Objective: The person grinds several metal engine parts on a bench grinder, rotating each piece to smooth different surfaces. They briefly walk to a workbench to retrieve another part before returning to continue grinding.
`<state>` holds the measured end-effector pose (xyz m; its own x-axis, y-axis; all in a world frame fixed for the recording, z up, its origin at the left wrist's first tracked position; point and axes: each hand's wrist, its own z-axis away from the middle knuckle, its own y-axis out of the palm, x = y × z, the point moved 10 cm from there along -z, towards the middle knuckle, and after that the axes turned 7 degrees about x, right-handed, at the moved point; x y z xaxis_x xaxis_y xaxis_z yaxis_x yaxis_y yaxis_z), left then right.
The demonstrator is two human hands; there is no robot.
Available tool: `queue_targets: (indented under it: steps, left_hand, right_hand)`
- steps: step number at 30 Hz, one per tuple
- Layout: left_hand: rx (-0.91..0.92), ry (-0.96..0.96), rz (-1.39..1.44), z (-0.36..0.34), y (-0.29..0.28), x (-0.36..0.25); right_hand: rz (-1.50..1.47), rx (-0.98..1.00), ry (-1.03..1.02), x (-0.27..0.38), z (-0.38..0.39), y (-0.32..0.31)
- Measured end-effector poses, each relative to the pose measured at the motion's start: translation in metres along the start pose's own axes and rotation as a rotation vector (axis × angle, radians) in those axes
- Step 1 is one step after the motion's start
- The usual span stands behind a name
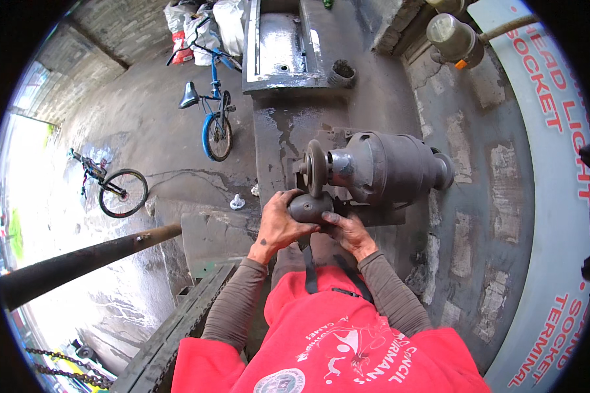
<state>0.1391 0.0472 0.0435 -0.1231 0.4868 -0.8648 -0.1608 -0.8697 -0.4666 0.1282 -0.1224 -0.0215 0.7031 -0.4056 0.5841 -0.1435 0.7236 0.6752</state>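
Observation:
Both my hands hold a dark, rounded, domed piece [310,208] with a small mark or hole in its middle; I cannot make out its exact kind. My left hand [279,224] wraps its left side, thumb along the lower edge. On the lower right, my right hand [351,234] grips it with fingers bent. The piece meets the lower rim of an upright round wheel [316,169], which sits on the shaft of a large grey bench grinder [396,167]. Whether the wheel is turning cannot be told.
A brick wall [462,229] runs close on the right beside a pale signboard [557,78]. Ahead is a metal-lined trough [280,49] with a dark cup [341,73] at its corner. A blue bicycle [215,124] and another bicycle [123,192] stand left, past a dark pole [92,262].

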Motion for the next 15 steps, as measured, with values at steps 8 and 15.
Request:
queue_targets:
  steps: [8, 15]
  left_hand:
    - [-0.074, -0.141, 0.158, 0.019, -0.002, 0.028]
    - [-0.032, -0.304, 0.335, 0.034, 0.007, 0.035]
  right_hand:
    - [0.179, -0.021, 0.056, -0.01, -0.004, 0.007]
    - [0.671, 0.042, 0.23, 0.003, 0.011, -0.003]
